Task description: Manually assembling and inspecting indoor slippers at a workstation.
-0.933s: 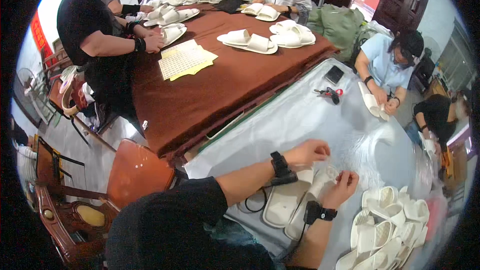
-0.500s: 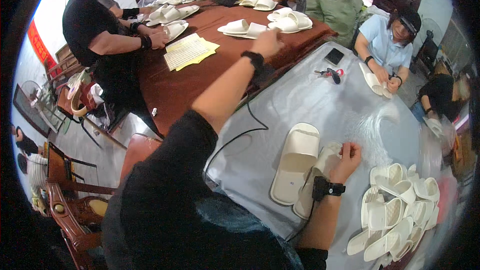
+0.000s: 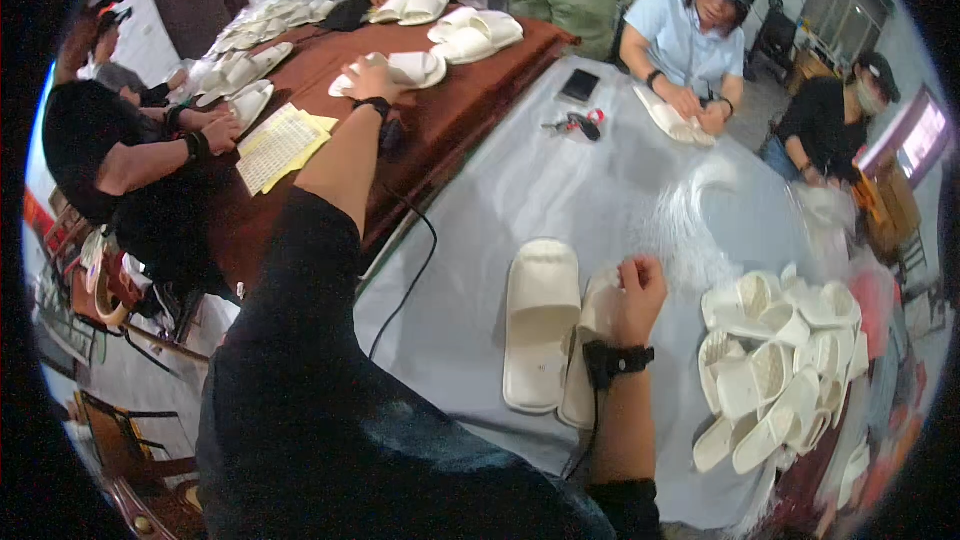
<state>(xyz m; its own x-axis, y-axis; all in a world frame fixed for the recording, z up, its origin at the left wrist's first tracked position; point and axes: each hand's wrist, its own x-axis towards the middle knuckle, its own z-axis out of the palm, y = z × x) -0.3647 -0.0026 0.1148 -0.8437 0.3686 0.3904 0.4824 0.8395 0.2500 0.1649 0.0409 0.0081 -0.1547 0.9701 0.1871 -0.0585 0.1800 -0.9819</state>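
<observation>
A pair of white slippers lies on the brown cloth. My left hand (image 3: 368,78) is stretched out over its left slipper (image 3: 343,87), with the fingers curved over it; the right slipper (image 3: 418,68) sits beside my hand. Nearer me, another white slipper (image 3: 542,325) rests flat on the grey table covering, toe pointing away. Its mate (image 3: 597,312) lies close beside it, partly covered by my right hand (image 3: 643,292) and wrist. The fingers of that hand are curled in, and nothing shows in them. I wear dark bands on both wrists.
A heap of white slippers (image 3: 780,360) is at the right. A phone (image 3: 580,86) and keys (image 3: 575,126) lie farther back. A black cable (image 3: 425,260) crosses the grey covering. Yellow sheets (image 3: 285,152) lie left. Co-workers handle slippers around the tables.
My view has turned to the right. My left hand has moved from the right side of the slipper pair onto its left slipper. My right hand stays curled over the near pair.
</observation>
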